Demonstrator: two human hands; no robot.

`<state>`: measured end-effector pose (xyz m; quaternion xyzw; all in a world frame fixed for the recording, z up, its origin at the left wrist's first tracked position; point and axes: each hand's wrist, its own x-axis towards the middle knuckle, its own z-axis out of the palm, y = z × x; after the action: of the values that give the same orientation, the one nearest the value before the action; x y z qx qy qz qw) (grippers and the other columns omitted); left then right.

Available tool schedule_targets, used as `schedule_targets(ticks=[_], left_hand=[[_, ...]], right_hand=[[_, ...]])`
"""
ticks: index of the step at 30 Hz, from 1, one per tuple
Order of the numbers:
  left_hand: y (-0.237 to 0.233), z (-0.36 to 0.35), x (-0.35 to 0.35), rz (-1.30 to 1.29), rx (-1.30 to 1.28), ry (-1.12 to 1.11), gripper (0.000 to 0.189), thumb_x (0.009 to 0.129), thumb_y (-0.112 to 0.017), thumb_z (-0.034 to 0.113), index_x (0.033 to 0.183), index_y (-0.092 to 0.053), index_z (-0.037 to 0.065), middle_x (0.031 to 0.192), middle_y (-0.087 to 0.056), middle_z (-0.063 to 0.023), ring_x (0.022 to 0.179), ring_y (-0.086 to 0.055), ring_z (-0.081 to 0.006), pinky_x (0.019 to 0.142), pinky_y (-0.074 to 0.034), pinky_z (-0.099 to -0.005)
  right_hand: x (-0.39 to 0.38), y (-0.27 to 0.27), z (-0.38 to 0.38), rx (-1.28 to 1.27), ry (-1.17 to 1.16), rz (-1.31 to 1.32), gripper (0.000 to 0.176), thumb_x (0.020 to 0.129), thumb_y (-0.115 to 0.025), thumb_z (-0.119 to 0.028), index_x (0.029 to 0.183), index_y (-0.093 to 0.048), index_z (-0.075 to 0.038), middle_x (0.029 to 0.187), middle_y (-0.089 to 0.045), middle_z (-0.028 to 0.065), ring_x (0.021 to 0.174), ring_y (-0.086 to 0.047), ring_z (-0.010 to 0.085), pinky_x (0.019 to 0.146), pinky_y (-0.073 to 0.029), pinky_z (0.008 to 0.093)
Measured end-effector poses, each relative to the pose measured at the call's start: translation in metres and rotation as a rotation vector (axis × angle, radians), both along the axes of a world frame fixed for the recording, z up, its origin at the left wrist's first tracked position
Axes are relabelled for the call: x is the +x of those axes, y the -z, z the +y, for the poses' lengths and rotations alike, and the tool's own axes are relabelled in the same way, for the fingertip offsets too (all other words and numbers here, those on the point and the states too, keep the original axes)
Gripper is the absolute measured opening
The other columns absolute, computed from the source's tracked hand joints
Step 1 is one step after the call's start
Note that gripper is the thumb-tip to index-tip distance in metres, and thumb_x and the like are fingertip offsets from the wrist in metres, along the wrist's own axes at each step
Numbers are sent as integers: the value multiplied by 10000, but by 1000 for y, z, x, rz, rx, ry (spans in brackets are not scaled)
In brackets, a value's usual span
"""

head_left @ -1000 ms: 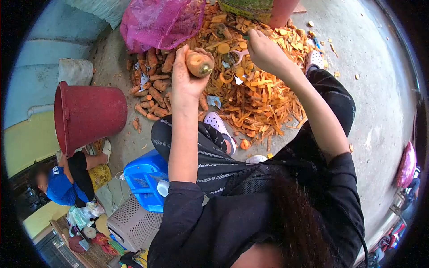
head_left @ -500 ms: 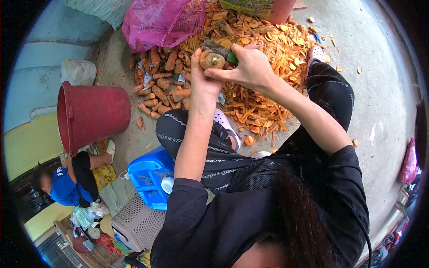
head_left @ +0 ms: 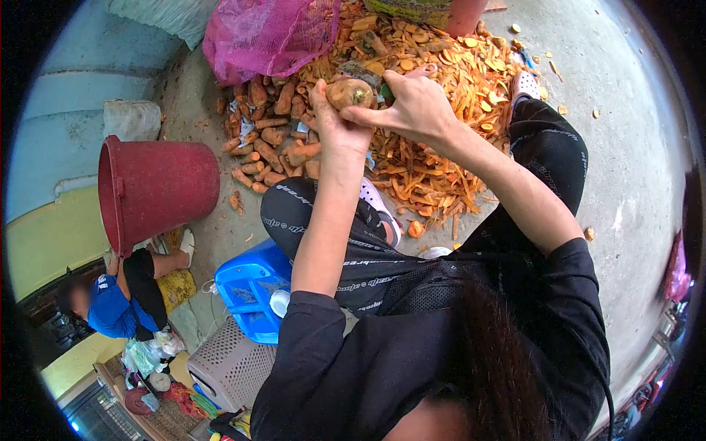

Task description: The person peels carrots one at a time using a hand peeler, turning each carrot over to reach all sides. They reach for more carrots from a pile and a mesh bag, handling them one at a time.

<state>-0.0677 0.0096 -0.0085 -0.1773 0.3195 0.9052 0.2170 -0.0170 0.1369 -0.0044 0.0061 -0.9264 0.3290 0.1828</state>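
Held carrot (head_left: 343, 96): one, between both hands, above the peelings (head_left: 434, 173)
Left hand (head_left: 340, 126): one, cupped around it
Right hand (head_left: 416, 107): one, thumb against it, gripping one tool (head_left: 360, 71), probably a knife
Mesh bag (head_left: 268, 37): one, pink
Bucket (head_left: 165, 187): one, red
Jug (head_left: 254, 290): one, blue

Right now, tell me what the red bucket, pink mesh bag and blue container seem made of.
Red bucket: likely plastic, dull, with a thick moulded rim. Pink mesh bag: probably plastic netting, thin and crumpled, partly see-through. Blue container: apparently hard plastic, slightly glossy, with moulded recesses.
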Motion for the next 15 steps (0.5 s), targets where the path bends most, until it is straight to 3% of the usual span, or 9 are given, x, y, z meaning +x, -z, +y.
schedule_targets(ticks=[5, 11, 15], left_hand=[[13, -4, -6, -73, 32, 38, 371, 886, -484, 441, 969, -537, 84, 902, -587, -78, 850, -594, -225, 756, -526, -420], [12, -1, -1, 8, 28, -53, 385, 888, -482, 454, 954, -539, 80, 897, -598, -77, 833, -600, -222, 750, -526, -404], [18, -6, -3, 22, 45, -59, 400, 896, -462, 467, 956, -534, 78, 905, -591, -81, 831, -596, -220, 751, -524, -395]], right_hand=[[-2, 4, 3, 102, -58, 37, 743, 664, -631, -711, 651, -537, 26, 463, -477, 130, 416, -533, 254, 411, -436, 364], [4, 5, -17, -284, -51, -127, 696, 723, -606, -673, 659, -544, 18, 483, -499, 125, 449, -560, 273, 451, -456, 379], [-2, 4, -11, -38, -121, -21, 656, 725, -619, -647, 692, -569, 7, 543, -556, 171, 505, -594, 321, 465, -463, 407]])
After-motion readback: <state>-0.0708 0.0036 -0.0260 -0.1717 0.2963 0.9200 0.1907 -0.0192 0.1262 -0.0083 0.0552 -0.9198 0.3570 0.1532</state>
